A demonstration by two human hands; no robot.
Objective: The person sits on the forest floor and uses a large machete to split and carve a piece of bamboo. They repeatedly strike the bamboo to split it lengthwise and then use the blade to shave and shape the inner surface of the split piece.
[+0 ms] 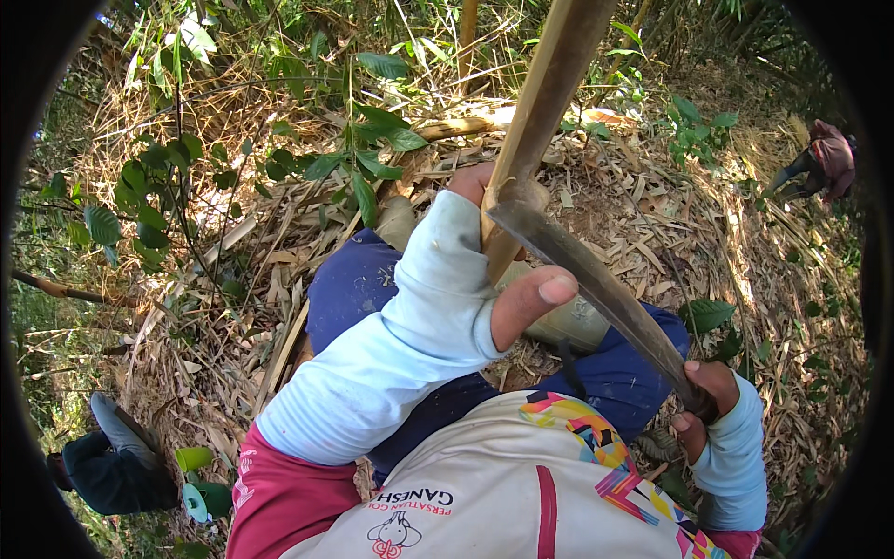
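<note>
Bracing a long, tan split bamboo pole at the centre of the frame, our left grip, a hand covered in pale blue cloth, was closed around its lower part. The fingers hooked behind the pole, probably to back it against pressure from the front, while the thumb stood out, perhaps to stay clear of the metal. Our right grip, at right of centre, was wrapped round the near end of a long, dull grey-brown metal knife, which gave us, we judged, the most reach along it. The far end of the knife overlapped the pole just above our left thumb; we could not tell whether it had bitten in. Our knees, in navy cloth trousers, were spread to either side, seemingly to leave room between them.

The pole slanted from the centre up past the top edge, towards the right. Its face showed a darker brown channel between paler, straw-coloured margins, and a swollen, rounded node bulged near the blade. Its lower end was partly hidden by our hand. Below it lay brown, dry leaf litter strewn with flat, pale strips.
</note>
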